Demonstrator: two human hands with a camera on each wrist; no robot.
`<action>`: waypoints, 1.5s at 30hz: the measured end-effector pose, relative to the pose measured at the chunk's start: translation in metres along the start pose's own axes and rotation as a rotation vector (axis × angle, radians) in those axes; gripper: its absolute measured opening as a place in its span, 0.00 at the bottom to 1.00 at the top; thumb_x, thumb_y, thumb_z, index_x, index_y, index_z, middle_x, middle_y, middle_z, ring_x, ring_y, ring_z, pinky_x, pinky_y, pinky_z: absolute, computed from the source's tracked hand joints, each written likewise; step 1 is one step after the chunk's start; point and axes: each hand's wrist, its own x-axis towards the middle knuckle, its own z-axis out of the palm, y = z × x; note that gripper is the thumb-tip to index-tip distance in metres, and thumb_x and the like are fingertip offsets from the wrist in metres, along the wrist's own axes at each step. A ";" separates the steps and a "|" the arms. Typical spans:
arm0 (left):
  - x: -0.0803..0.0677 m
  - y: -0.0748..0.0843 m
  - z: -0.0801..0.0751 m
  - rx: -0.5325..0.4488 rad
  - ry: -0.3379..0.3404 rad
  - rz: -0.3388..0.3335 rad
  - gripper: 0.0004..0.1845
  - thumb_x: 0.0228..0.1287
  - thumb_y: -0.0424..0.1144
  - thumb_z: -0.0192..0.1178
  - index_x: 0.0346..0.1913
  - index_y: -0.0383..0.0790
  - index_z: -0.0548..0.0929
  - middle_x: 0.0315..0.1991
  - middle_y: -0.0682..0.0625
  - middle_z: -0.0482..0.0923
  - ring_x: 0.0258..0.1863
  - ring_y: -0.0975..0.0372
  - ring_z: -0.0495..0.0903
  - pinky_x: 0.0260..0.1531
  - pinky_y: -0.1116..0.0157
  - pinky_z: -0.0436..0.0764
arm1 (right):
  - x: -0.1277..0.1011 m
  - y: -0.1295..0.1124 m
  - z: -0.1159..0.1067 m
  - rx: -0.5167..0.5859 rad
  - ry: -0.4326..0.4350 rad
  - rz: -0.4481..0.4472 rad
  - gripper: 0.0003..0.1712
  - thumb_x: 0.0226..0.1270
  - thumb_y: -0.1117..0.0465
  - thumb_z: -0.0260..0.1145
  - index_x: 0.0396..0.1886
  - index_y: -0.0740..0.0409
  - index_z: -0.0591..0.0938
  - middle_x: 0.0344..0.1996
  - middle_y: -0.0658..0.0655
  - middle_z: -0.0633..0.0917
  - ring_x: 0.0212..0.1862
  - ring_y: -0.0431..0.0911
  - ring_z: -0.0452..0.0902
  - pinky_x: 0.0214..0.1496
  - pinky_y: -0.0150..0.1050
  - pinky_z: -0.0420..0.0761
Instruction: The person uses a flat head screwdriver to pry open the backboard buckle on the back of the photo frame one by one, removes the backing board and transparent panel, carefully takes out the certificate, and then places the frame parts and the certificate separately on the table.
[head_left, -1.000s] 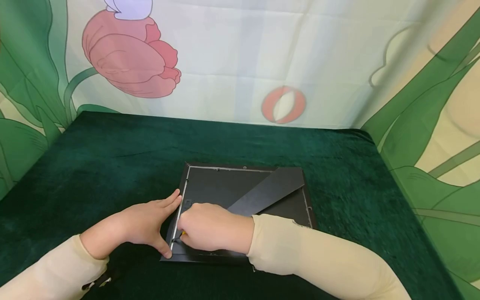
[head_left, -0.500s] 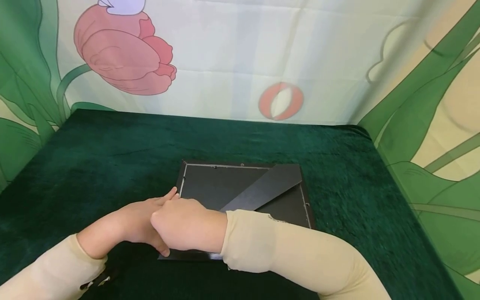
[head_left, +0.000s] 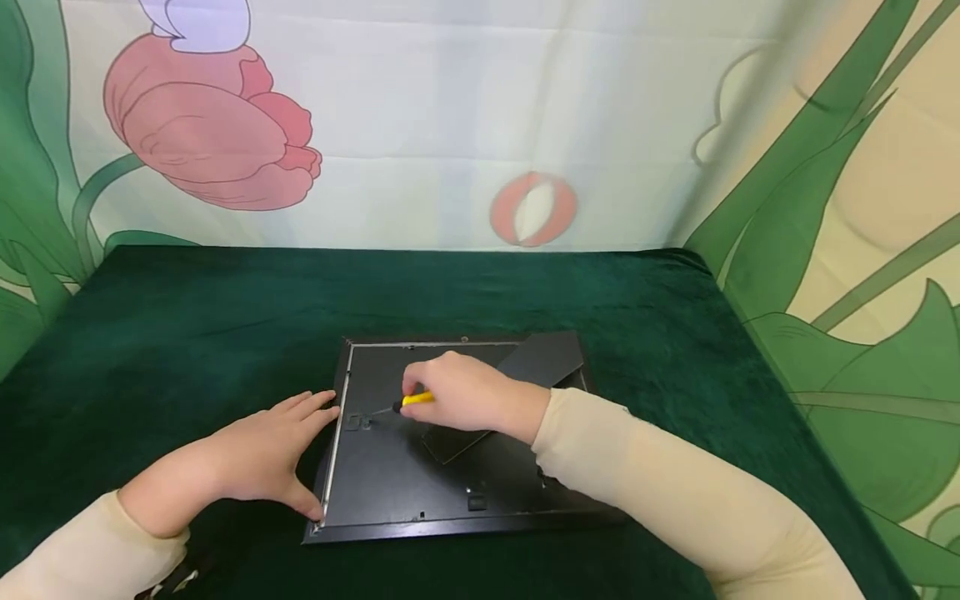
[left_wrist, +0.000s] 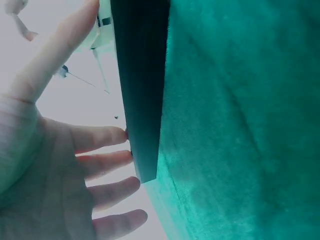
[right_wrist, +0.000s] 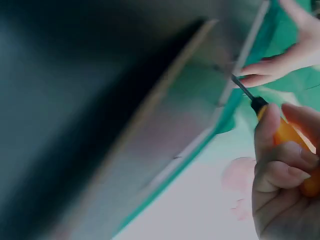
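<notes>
A black picture frame lies back side up, its stand leg slanting across the backing. My left hand spreads along the frame's left edge, with fingertips and thumb touching it; the left wrist view shows the fingers straight beside the dark edge. My right hand grips a yellow-handled screwdriver with a black collar. Its thin metal shaft points left over the backing, toward a small hanger plate. In the right wrist view, curled fingers wrap the screwdriver's handle.
A dark green velvet cloth covers the table. Behind it hangs a printed curtain with a pink flower and green leaves. Another small metal fitting sits near the frame's front side.
My right hand, first low at the frame's left edge and then over my left hand, has moved right and away over the backing, with the screwdriver showing. My left hand stays at the edge.
</notes>
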 end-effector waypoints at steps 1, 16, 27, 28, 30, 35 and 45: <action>0.000 -0.001 0.000 -0.002 0.005 -0.001 0.64 0.16 0.74 0.59 0.61 0.36 0.57 0.63 0.41 0.48 0.60 0.46 0.47 0.48 0.45 0.58 | 0.002 0.006 0.000 0.003 0.014 0.005 0.10 0.56 0.54 0.59 0.36 0.52 0.77 0.23 0.44 0.77 0.20 0.37 0.68 0.23 0.26 0.68; 0.014 -0.003 -0.005 0.044 -0.083 -0.049 0.70 0.10 0.73 0.60 0.64 0.38 0.48 0.65 0.43 0.39 0.61 0.47 0.41 0.49 0.41 0.51 | 0.042 0.028 0.006 0.122 0.011 0.030 0.14 0.58 0.57 0.58 0.44 0.55 0.78 0.23 0.45 0.79 0.23 0.34 0.71 0.28 0.26 0.70; 0.012 -0.007 -0.003 -0.058 -0.069 -0.029 0.70 0.12 0.71 0.61 0.65 0.40 0.46 0.65 0.44 0.37 0.61 0.48 0.47 0.50 0.43 0.54 | 0.062 0.023 0.002 0.033 -0.042 0.072 0.15 0.58 0.56 0.58 0.44 0.53 0.79 0.27 0.45 0.80 0.23 0.33 0.72 0.29 0.25 0.71; 0.012 -0.007 -0.003 -0.065 -0.069 -0.028 0.70 0.12 0.71 0.62 0.65 0.40 0.46 0.65 0.44 0.37 0.61 0.48 0.46 0.50 0.43 0.54 | 0.064 0.021 0.001 0.015 -0.041 0.078 0.14 0.57 0.56 0.58 0.43 0.52 0.79 0.27 0.46 0.80 0.23 0.33 0.72 0.29 0.25 0.71; 0.012 -0.008 -0.002 -0.078 -0.071 -0.026 0.70 0.12 0.70 0.62 0.65 0.39 0.45 0.65 0.44 0.37 0.61 0.49 0.46 0.50 0.44 0.53 | 0.070 0.014 -0.002 -0.040 -0.026 0.083 0.14 0.57 0.55 0.58 0.42 0.52 0.80 0.29 0.46 0.80 0.25 0.33 0.72 0.30 0.25 0.72; 0.012 -0.009 -0.001 -0.085 -0.070 -0.019 0.70 0.12 0.69 0.63 0.65 0.39 0.45 0.65 0.45 0.35 0.62 0.51 0.45 0.51 0.45 0.53 | 0.082 -0.010 -0.010 -0.169 0.017 0.095 0.10 0.56 0.55 0.58 0.36 0.51 0.82 0.26 0.46 0.80 0.24 0.36 0.72 0.26 0.26 0.71; 0.013 -0.008 -0.002 -0.073 -0.075 -0.012 0.69 0.13 0.68 0.63 0.65 0.39 0.46 0.65 0.45 0.35 0.62 0.52 0.45 0.52 0.45 0.52 | 0.097 -0.040 -0.017 -0.303 -0.010 0.185 0.10 0.57 0.57 0.57 0.37 0.51 0.81 0.25 0.47 0.80 0.22 0.37 0.72 0.22 0.29 0.73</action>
